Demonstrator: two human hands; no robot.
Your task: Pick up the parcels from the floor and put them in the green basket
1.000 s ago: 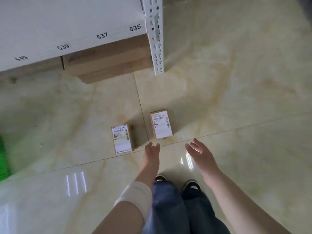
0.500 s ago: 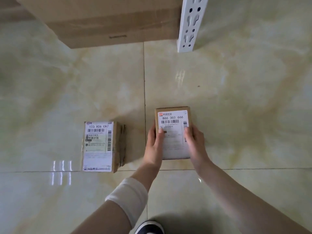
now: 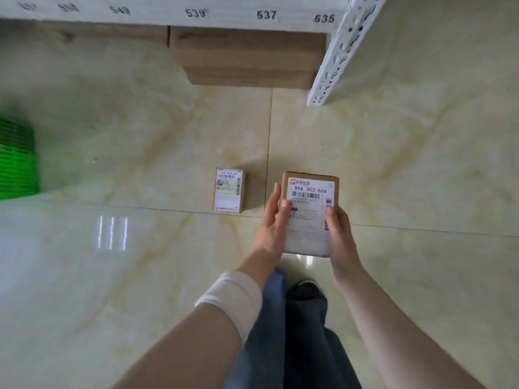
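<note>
Cardboard parcel (image 3: pixel 309 203) clasped between left hand (image 3: pixel 273 223) and right hand (image 3: pixel 338 234).

A glossy floor (image 3: pixel 134 276) of large cream tiles with pale yellow veining fills nearly the whole view. One thin grout line runs away ahead of the hands, and another crosses it from side to side just beneath them. To the left of the hands, three short bright streaks of reflected light (image 3: pixel 112 233) shine on the tile. Far ahead stands a white shelf (image 3: pixel 168 8) whose front edge carries black numbers, among them 539, 537 and 535. Its perforated white metal upright (image 3: pixel 334 57) slants down to the floor ahead and slightly right. Under the shelf sit plain brown cardboard boxes (image 3: pixel 247 60), in shadow.
</note>
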